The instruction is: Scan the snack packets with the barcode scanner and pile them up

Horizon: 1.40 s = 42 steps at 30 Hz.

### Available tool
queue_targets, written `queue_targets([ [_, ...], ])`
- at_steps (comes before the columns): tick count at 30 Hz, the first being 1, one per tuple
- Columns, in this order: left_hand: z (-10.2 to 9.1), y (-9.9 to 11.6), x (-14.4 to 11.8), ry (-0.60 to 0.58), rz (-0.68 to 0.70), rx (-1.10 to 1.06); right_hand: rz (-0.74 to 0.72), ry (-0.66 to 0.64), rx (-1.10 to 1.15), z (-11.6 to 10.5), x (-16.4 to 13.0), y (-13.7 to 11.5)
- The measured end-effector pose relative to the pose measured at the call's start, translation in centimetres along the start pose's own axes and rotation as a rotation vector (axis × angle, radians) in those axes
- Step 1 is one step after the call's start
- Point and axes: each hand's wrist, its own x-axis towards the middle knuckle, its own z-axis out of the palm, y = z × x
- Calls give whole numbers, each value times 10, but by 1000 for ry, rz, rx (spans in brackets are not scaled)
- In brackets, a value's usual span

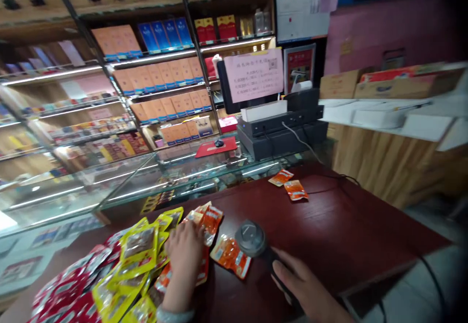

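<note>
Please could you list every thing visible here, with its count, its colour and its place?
table: one, dark red-brown, foreground
orange packets: several, orange, mid-table, two farther off
yellow packets: pile, count unclear, yellow, table's left
red packets: pile, count unclear, red, beside yellow packets
handheld device: one, dark grey, above table
glass counter: one, clear, behind table
mouse: one, black, on red pad
register equipment: one stack, grey, on glass counter
pink notice: one, pink, above register equipment
shelves: several, brown, background left
shelf boxes: many, mostly orange, some blue or red, on shelves
cardboard boxes: at least two, brown, background right
left hand: one, over orange packets
right hand: one, gripping handheld device
</note>
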Motion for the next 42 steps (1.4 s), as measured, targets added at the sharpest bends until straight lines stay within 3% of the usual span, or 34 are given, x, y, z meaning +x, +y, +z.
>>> queue_targets([
  [4, 10, 9, 6, 127, -30, 30, -2, 102, 20, -15, -5, -3],
  [7, 14, 41, 13, 196, 93, -19, 26, 232, 22, -33, -11, -4],
  [10, 15, 98, 19, 94, 264, -137, 57, 332, 38, -55, -14, 0],
  [15, 21, 218, 23, -154, 460, -306, 67, 463, 134, -85, -16, 5],
  [19, 33, 296, 24, -171, 395, -294, 46, 557, 199, -98, -19, 0],
  [22, 43, 324, 22, -164, 377, -277, 68, 556, 223, -106, -21, -3],
  [26, 50, 327, 21, -208, 390, -287, 64, 557, 226, -111, -20, -5],
  [33, 41, 301, 21, -400, 407, -326, 31, 574, 275, -102, -17, -13],
  [37, 36, 271, 15, -352, 424, -417, -27, 592, 246, -95, -17, -19],
  [42, 26, 213, 6, -293, 393, -466, -44, 542, 246, -82, -13, -23],
])
